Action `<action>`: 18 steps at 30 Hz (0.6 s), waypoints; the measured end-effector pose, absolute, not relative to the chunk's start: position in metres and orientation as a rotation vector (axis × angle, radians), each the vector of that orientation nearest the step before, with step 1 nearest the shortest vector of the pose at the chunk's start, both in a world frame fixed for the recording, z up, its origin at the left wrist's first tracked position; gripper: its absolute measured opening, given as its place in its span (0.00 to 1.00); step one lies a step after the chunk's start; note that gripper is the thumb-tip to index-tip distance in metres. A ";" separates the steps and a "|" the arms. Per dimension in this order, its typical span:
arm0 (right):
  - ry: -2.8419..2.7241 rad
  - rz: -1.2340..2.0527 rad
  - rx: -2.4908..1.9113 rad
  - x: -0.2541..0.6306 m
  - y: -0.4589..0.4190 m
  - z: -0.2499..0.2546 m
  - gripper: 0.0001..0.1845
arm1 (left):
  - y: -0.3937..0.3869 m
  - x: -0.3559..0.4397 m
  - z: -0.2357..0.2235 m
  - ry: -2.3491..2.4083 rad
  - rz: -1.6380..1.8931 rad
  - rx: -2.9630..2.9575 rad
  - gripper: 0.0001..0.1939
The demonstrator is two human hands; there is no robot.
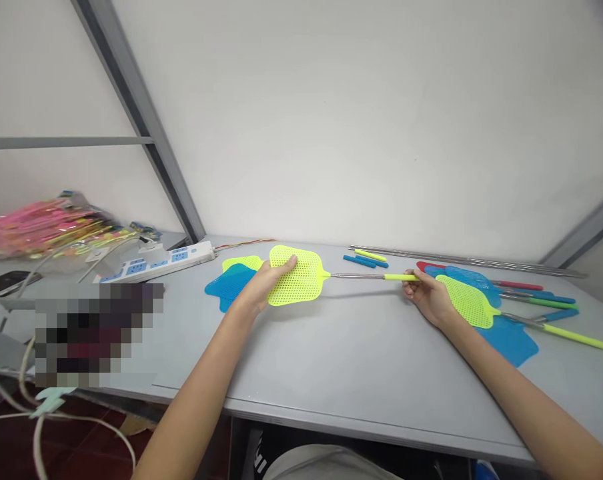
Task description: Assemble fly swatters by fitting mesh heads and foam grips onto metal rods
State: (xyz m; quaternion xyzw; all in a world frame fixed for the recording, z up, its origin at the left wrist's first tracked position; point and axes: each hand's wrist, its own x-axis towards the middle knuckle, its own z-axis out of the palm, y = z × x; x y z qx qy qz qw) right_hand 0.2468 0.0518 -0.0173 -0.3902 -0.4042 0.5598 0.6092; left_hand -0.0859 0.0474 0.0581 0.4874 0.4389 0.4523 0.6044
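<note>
Fingers of the left hand (261, 285) grasp a yellow fly swatter (306, 279) by its head; those of the right hand (430, 298) grip its handle. The swatter is raised above the grey table (301, 380). At left, clear plastic bags (46, 223) contain pink and yellow items, blurred. The swatter's long axis runs left to right, nearly level, head left, handle right. Short tubes (363, 261) lie behind it.

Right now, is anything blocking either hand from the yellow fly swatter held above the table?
Nothing visible is. The left hand holds its mesh head, the right hand its handle; the pile of swatters lies to the right.
</note>
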 end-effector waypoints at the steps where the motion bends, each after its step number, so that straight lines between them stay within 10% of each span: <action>1: -0.957 1.299 -0.907 0.246 0.051 -0.016 0.12 | 0.047 -0.085 0.058 1.016 1.043 1.129 0.19; 18: -1.090 1.207 -1.207 0.237 0.044 -0.018 0.14 | 0.042 -0.061 0.041 0.994 0.988 1.181 0.21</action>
